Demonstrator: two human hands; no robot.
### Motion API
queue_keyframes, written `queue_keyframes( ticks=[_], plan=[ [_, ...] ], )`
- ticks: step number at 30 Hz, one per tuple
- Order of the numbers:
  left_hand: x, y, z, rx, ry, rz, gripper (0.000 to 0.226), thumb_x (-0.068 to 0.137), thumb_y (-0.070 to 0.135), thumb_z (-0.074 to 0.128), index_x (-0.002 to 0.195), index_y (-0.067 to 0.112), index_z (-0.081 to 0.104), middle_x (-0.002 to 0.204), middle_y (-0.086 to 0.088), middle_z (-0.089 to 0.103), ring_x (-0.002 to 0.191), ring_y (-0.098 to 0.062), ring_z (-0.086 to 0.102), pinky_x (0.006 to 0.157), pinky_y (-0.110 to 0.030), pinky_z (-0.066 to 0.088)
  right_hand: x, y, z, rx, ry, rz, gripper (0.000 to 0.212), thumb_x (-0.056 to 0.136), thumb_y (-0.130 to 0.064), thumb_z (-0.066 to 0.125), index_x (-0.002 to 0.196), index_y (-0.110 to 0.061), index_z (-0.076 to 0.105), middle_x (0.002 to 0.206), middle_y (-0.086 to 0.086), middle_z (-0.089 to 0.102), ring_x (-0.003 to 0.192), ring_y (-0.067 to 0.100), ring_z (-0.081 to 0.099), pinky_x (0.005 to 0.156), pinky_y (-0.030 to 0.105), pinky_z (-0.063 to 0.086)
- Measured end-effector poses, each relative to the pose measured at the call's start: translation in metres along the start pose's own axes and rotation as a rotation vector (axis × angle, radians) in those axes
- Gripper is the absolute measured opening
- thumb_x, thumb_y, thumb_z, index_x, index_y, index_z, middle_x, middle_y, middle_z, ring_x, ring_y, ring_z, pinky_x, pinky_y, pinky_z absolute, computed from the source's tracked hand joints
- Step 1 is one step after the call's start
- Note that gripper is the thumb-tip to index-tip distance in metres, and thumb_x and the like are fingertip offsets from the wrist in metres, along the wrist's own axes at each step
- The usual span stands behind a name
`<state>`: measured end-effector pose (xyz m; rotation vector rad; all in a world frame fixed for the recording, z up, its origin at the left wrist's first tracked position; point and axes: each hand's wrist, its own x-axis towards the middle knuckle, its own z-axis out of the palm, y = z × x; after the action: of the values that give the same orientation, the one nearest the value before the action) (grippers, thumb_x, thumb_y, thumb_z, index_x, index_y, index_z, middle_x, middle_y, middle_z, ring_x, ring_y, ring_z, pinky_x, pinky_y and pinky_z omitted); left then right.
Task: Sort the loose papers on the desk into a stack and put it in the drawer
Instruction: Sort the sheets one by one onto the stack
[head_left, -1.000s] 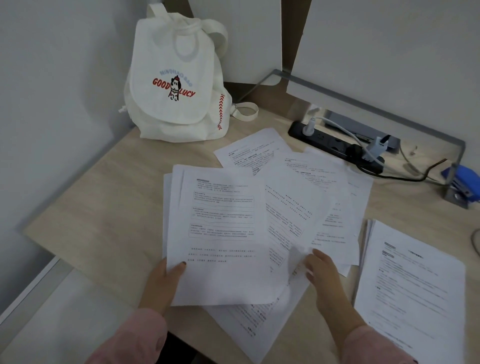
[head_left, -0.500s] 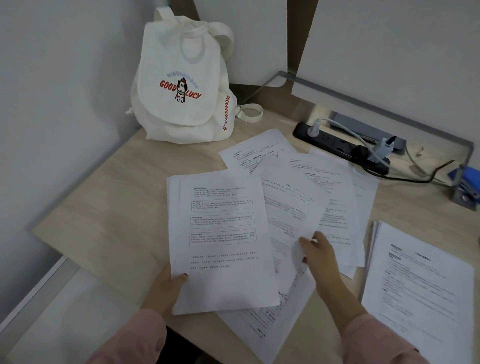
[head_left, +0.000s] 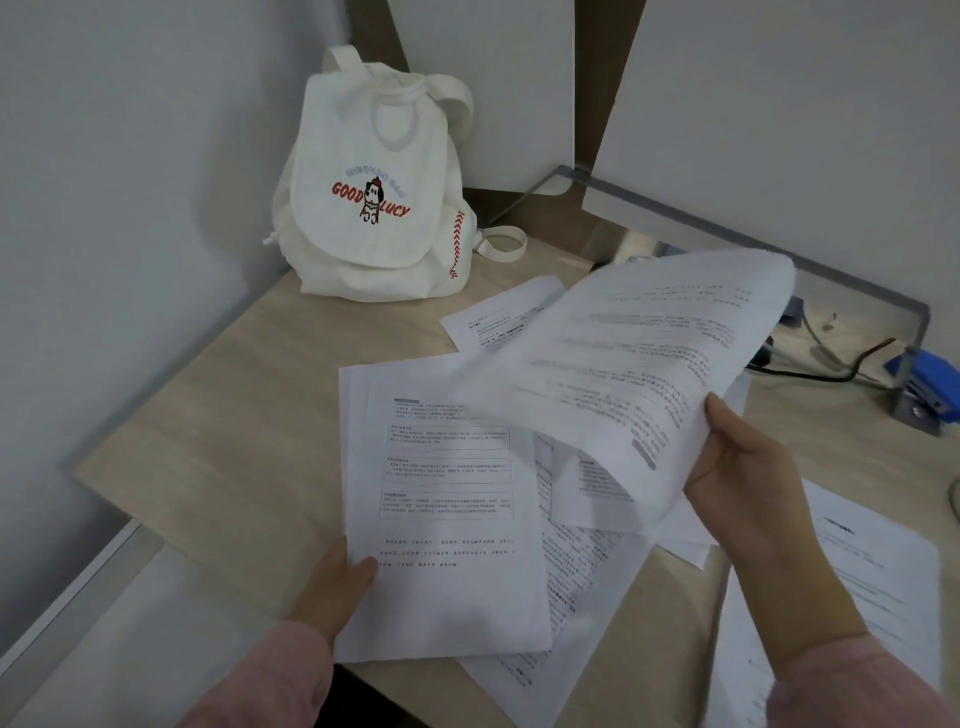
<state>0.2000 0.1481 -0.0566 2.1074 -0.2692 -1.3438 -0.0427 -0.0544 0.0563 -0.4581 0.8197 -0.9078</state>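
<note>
A small stack of printed papers (head_left: 441, 509) lies near the desk's front edge, and my left hand (head_left: 337, 582) grips its lower left corner with the thumb on top. My right hand (head_left: 748, 478) holds one printed sheet (head_left: 639, 364) by its near edge, lifted off the desk and curling over the other papers. Loose sheets (head_left: 576, 582) lie fanned under and to the right of the stack, one more (head_left: 498, 317) lies further back. A separate pile of papers (head_left: 852, 582) sits at the right front. No drawer is in view.
A white cloth backpack (head_left: 374, 208) stands at the back left corner against the wall. A black power strip with cables (head_left: 810, 358) and a blue stapler (head_left: 930, 384) sit at the back right under a metal shelf frame (head_left: 727, 234). The wooden desk (head_left: 234, 415) ends at the left front.
My right hand has picked one sheet up from the fanned papers and raised it up and to the right. My left hand stays on the stack's corner.
</note>
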Motion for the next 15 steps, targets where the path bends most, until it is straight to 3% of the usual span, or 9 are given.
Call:
queue_keyframes(
  ticks=[3,5,7,11,13,15],
  plan=[
    [-0.001,0.001,-0.001,-0.032,0.011,-0.003,0.029,0.089,-0.002,0.04,0.114,0.007,0.053,0.104,-0.01,0.057,0.089,-0.024,0.051,0.074,-0.029,0.038,0.002,0.014,-0.007,-0.022,0.005,0.116,0.039,0.092,-0.012,0.042,0.127,-0.008,0.057,0.125,0.008,0.064,0.111,0.018,0.063,0.092,0.035,0.051],
    [-0.002,0.002,-0.002,-0.075,0.011,-0.015,0.026,0.088,-0.004,0.04,0.106,0.008,0.054,0.095,-0.009,0.06,0.077,-0.02,0.052,0.062,-0.027,0.038,0.004,0.028,-0.013,-0.176,0.025,0.206,0.032,0.094,-0.007,0.041,0.12,-0.004,0.06,0.107,0.007,0.072,0.089,0.016,0.071,0.075,0.029,0.059],
    [-0.002,0.003,-0.004,-0.103,-0.004,-0.031,0.024,0.087,-0.006,0.039,0.1,0.007,0.055,0.083,-0.005,0.059,0.072,-0.017,0.051,0.057,-0.025,0.036,0.004,0.04,-0.02,-0.416,0.07,0.292,0.023,0.094,-0.005,0.043,0.106,-0.005,0.062,0.086,0.004,0.073,0.071,0.013,0.071,0.06,0.024,0.058],
    [-0.004,0.0,-0.01,-0.163,-0.047,-0.045,0.023,0.087,-0.006,0.04,0.097,0.008,0.054,0.078,-0.005,0.058,0.07,-0.021,0.051,0.055,-0.027,0.036,0.011,0.054,-0.03,-1.038,0.095,0.383,0.022,0.092,-0.005,0.047,0.106,-0.008,0.064,0.099,0.009,0.067,0.084,0.023,0.063,0.069,0.028,0.051],
    [-0.005,-0.003,-0.012,-0.207,-0.057,-0.051,0.021,0.085,-0.006,0.042,0.095,0.007,0.054,0.077,-0.005,0.057,0.069,-0.02,0.051,0.054,-0.027,0.035,0.019,0.055,-0.028,-1.3,0.083,0.316,0.021,0.092,-0.005,0.045,0.096,-0.015,0.063,0.099,0.009,0.066,0.081,0.019,0.061,0.066,0.024,0.047],
    [-0.008,-0.006,-0.014,-0.26,-0.057,-0.063,0.018,0.072,-0.001,0.054,0.089,0.006,0.056,0.077,-0.007,0.058,0.07,-0.023,0.052,0.055,-0.027,0.036,0.03,0.055,-0.025,-1.632,0.005,0.189,0.022,0.093,-0.009,0.042,0.102,-0.017,0.061,0.106,0.011,0.065,0.085,0.021,0.058,0.067,0.024,0.041]
  ],
)
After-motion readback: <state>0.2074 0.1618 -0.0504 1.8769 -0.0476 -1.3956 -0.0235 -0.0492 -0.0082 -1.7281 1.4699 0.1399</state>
